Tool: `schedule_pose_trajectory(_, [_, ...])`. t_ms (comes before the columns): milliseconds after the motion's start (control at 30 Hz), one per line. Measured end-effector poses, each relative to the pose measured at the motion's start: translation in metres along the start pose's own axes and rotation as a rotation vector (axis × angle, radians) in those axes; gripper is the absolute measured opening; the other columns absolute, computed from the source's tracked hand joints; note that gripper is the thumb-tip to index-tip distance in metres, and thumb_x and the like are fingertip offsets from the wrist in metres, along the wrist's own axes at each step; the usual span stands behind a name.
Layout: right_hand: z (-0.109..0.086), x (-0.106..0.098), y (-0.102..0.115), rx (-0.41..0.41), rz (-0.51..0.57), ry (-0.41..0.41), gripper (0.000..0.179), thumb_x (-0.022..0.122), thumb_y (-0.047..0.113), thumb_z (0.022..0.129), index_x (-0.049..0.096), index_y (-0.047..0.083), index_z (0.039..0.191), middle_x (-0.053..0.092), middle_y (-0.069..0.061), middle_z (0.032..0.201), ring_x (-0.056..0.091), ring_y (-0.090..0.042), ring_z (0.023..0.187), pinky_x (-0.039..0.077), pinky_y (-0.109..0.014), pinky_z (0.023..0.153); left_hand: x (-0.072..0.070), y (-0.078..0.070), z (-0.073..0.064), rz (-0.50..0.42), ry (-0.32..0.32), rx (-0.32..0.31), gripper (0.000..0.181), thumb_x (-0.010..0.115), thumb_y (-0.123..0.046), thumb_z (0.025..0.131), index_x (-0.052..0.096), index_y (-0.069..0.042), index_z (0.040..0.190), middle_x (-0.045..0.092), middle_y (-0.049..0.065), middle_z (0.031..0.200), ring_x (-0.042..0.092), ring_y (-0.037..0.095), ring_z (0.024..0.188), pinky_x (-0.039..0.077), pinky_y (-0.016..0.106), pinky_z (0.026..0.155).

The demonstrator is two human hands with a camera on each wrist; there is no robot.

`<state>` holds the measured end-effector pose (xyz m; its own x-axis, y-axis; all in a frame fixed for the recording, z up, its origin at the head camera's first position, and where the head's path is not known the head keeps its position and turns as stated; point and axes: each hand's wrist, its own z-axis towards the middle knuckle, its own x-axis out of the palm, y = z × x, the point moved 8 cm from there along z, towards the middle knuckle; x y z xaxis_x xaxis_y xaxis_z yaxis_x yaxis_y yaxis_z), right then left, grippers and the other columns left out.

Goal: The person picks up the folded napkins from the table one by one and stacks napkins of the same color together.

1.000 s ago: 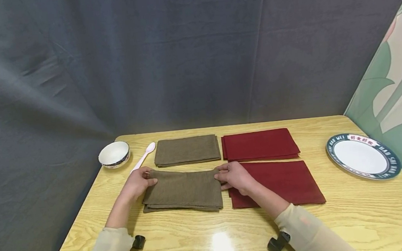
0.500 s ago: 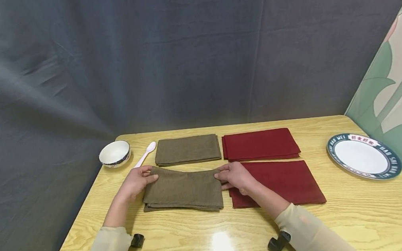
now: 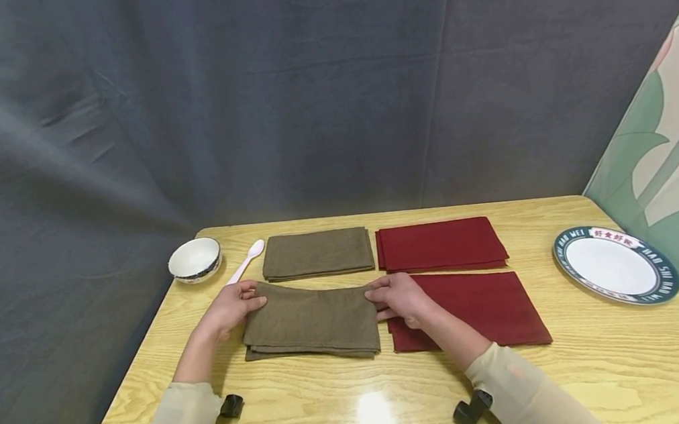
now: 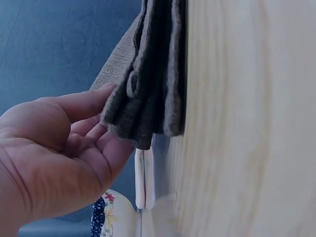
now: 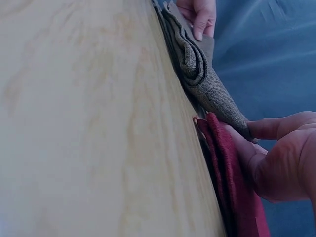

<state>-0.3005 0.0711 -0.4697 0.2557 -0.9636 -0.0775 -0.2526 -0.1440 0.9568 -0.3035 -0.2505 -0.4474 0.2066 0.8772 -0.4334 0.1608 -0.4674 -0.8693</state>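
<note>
A folded brown cloth napkin lies at the middle of the table between both hands. My left hand pinches its far left corner, thumb on top and fingers underneath; the left wrist view shows the layered edge raised there. At the far right corner my right hand pinches the same napkin, its lower fingers beside a folded red napkin. In the right wrist view the brown napkin's near side shows several stacked folds, and the red napkin lies under the right hand.
Behind lie a second brown napkin and a second red napkin, both folded. A pink spoon and a white bowl stand at the back left. A green-rimmed plate sits near the table's right edge.
My left hand has lifted the napkin's far left corner slightly since a second ago and shifted a little away. The right hand keeps its pinch almost unmoved.
</note>
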Motion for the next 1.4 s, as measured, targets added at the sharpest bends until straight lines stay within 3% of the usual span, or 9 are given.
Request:
schedule_pose_trajectory(200, [0.002,-0.007,0.005,-0.010,0.014,-0.008,0.033,0.062,0.002,0.098,0.060,-0.012,0.129,0.067,-0.016,0.103,0.067,-0.020,0.083,0.061,-0.034,0.067,-0.002,0.000,0.001,0.021,-0.015,-0.001,0.063,0.066,-0.006,0.097,0.036,0.015,0.148,0.039,0.037,0.147,0.039,0.048,0.137,0.045,0.056,0.104])
schedule_pose_trajectory(367, [0.007,-0.015,0.011,-0.021,0.016,-0.024,0.034,0.063,0.002,0.097,0.061,-0.011,0.128,0.067,-0.014,0.101,0.066,-0.017,0.082,0.061,-0.031,0.066,-0.001,-0.002,0.005,-0.045,-0.030,0.015,0.065,0.067,-0.004,0.095,0.035,0.015,0.148,0.040,0.035,0.146,0.039,0.045,0.137,0.043,0.053,0.106])
schedule_pose_trajectory(567, [0.016,-0.017,0.015,-0.023,0.026,-0.013,0.033,0.063,0.004,0.098,0.063,-0.009,0.128,0.068,-0.014,0.107,0.067,-0.016,0.084,0.061,-0.030,0.067,-0.005,-0.003,0.012,-0.135,-0.095,0.003,0.062,0.065,-0.007,0.098,0.036,0.013,0.150,0.040,0.034,0.149,0.042,0.041,0.137,0.042,0.051,0.108])
schedule_pose_trajectory(700, [0.021,-0.024,0.021,-0.018,0.036,-0.038,0.032,0.063,0.004,0.099,0.064,-0.007,0.129,0.068,-0.015,0.110,0.069,-0.016,0.085,0.061,-0.031,0.070,-0.005,-0.006,0.019,-0.169,-0.117,0.011,0.060,0.061,-0.012,0.102,0.035,0.009,0.152,0.038,0.031,0.153,0.040,0.038,0.140,0.039,0.051,0.111])
schedule_pose_trajectory(867, [0.030,-0.030,0.028,-0.023,0.044,-0.041,0.034,0.064,0.004,0.099,0.062,-0.007,0.131,0.066,-0.016,0.115,0.069,-0.016,0.086,0.061,-0.032,0.073,-0.003,-0.014,0.030,-0.205,-0.138,0.020,0.055,0.057,-0.012,0.104,0.038,0.008,0.151,0.045,0.028,0.149,0.049,0.031,0.131,0.045,0.043,0.105])
schedule_pose_trajectory(1000, [0.040,-0.035,0.031,-0.011,0.049,-0.038,0.034,0.063,0.004,0.100,0.062,-0.006,0.132,0.063,-0.018,0.123,0.068,-0.015,0.088,0.060,-0.030,0.073,-0.004,-0.019,0.038,-0.238,-0.141,0.006,0.056,0.055,-0.010,0.104,0.034,0.009,0.153,0.042,0.028,0.151,0.045,0.031,0.133,0.043,0.041,0.105])
schedule_pose_trajectory(1233, [0.056,-0.041,0.036,0.017,0.041,-0.030,0.038,0.062,0.007,0.101,0.059,-0.004,0.137,0.062,-0.016,0.123,0.066,-0.015,0.090,0.059,-0.025,0.070,-0.007,-0.027,0.051,-0.256,-0.168,0.005,0.055,0.058,-0.008,0.103,0.038,0.009,0.151,0.046,0.028,0.148,0.054,0.025,0.121,0.051,0.028,0.090])
schedule_pose_trajectory(1400, [0.067,-0.041,0.039,0.015,0.066,-0.013,0.045,0.062,0.008,0.101,0.052,-0.005,0.143,0.058,-0.019,0.131,0.064,-0.016,0.094,0.059,-0.025,0.072,-0.012,-0.031,0.062,-0.269,-0.190,0.007,0.055,0.058,-0.006,0.103,0.037,0.009,0.151,0.046,0.028,0.148,0.051,0.028,0.127,0.047,0.034,0.102])
